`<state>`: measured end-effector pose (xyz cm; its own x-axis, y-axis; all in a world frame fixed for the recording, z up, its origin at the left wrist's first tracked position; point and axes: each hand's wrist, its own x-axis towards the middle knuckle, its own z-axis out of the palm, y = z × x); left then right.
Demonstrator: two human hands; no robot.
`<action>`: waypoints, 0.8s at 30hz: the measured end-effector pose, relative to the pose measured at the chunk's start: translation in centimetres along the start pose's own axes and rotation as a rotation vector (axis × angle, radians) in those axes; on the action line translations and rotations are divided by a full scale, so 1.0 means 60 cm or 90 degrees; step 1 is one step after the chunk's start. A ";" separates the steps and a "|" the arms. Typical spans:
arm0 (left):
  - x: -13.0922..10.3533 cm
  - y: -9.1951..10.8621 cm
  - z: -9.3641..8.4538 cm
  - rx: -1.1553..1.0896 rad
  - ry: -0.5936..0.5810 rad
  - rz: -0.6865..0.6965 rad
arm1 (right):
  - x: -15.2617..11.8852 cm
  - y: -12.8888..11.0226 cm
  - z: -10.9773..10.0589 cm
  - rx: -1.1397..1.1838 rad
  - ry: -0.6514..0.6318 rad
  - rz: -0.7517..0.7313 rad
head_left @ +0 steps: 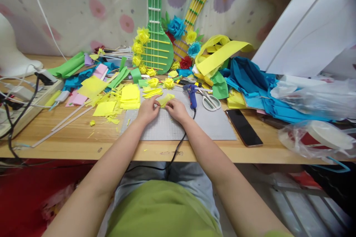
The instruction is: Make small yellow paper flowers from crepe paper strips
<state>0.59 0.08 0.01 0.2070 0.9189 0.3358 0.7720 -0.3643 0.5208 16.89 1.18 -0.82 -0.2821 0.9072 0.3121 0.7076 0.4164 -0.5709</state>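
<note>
Between my two hands is a small piece of yellow crepe paper [167,99], held above the grey cutting mat [211,127]. My left hand [149,109] pinches its left side, and my right hand [177,110] pinches its near right side. Just beyond them lie thin yellow paper strips [152,93] and two yellow paper flowers [168,83]. A blue glue gun [191,94] rests right of my right hand, beside white-handled scissors [211,102]. Left of my left hand sits a stack of yellow paper squares [130,96].
A green paper banjo-like instrument [158,53] trimmed with yellow flowers leans at the back, next to a yellow one [196,3]. Blue crepe paper [250,77] is heaped at right. A phone [244,127] lies beside the mat, and a power strip [30,107] at far left.
</note>
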 end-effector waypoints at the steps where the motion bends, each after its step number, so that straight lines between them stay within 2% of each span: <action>1: -0.001 0.002 0.000 0.007 0.004 0.009 | 0.000 0.000 0.000 0.006 -0.001 0.003; 8: -0.007 0.008 -0.004 0.068 0.023 0.069 | 0.002 0.004 0.000 0.030 0.003 -0.009; 18: -0.004 0.010 0.002 0.078 -0.001 0.013 | 0.001 -0.006 0.008 -0.056 0.018 0.084; 24: 0.003 0.018 0.012 0.047 0.017 -0.097 | 0.002 -0.013 0.015 -0.066 0.029 0.116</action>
<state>1.87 -0.06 0.07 0.0682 0.9579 0.2788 0.8356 -0.2075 0.5086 15.72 1.02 -1.04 -0.1152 0.9624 0.2459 0.8076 0.2349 -0.5409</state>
